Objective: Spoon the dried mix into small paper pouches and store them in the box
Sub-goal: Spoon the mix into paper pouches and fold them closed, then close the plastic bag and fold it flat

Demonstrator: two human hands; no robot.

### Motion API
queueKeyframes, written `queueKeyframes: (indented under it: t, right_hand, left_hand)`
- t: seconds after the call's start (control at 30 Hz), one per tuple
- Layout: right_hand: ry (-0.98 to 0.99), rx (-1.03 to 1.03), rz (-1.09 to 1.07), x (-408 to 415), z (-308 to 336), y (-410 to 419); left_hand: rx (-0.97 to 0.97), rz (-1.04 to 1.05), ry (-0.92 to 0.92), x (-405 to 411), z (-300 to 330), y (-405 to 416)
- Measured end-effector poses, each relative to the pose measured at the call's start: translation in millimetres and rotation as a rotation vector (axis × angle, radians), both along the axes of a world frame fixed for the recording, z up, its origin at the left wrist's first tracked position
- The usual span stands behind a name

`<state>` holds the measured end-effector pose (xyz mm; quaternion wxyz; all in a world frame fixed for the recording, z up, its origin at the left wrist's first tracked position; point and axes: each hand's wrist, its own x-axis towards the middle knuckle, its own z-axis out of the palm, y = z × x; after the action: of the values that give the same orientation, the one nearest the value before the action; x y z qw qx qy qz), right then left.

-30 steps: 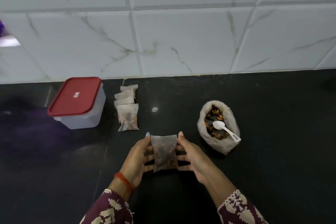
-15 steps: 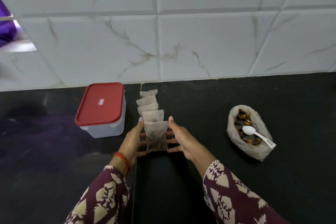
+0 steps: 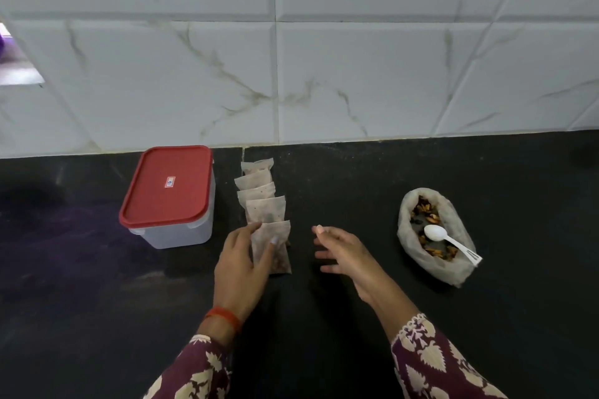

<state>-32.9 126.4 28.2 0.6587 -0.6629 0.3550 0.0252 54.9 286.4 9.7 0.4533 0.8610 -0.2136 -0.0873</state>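
A filled paper pouch (image 3: 278,244) lies on the black counter at the near end of a row of several filled pouches (image 3: 259,191). My left hand (image 3: 243,266) rests on that pouch, its fingers laid flat over the left side. Empty and apart from the pouch, my right hand (image 3: 343,253) hovers to the right with fingers spread. The clear box with a red lid (image 3: 168,194) stands shut left of the row. A bag of dried mix (image 3: 432,236) sits at the right with a white spoon (image 3: 449,240) lying in it.
A white marble-patterned tiled wall (image 3: 324,74) rises behind the black counter (image 3: 356,317). A purple object (image 3: 3,42) shows at the far left edge.
Both hands carried the pouch from the counter's middle to the near end of the row and laid it down. My right hand has let go and drawn away to the right.
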Motion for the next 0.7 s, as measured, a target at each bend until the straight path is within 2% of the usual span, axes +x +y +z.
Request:
queueKeyframes:
  t: [0.17,0.27,0.33,0.5,0.7]
  right_hand:
    - [-0.18,-0.716,0.038,-43.7,9.2,-32.2]
    - [-0.169,-1.154,0.018,-70.9,3.9,-62.4]
    - [-0.129,-1.345,-0.028,-88.6,-2.1,-84.1]
    - [0.052,-1.44,-0.091,-119.7,-17.8,-132.6]
    - [0.287,-1.301,-0.013,-127.9,-19.9,-163.9]
  left_hand:
    - [0.061,-0.223,-0.332,-29.7,7.1,-42.5]
    - [0.136,-0.33,-0.43,-50.6,5.4,-76.9]
    - [0.208,-0.4,-0.48,-66.3,2.8,-101.0]
    - [0.417,-0.519,-0.627,-99.1,-10.2,-153.6]
    - [0.571,-0.573,-0.606,-118.5,-37.1,-187.0]
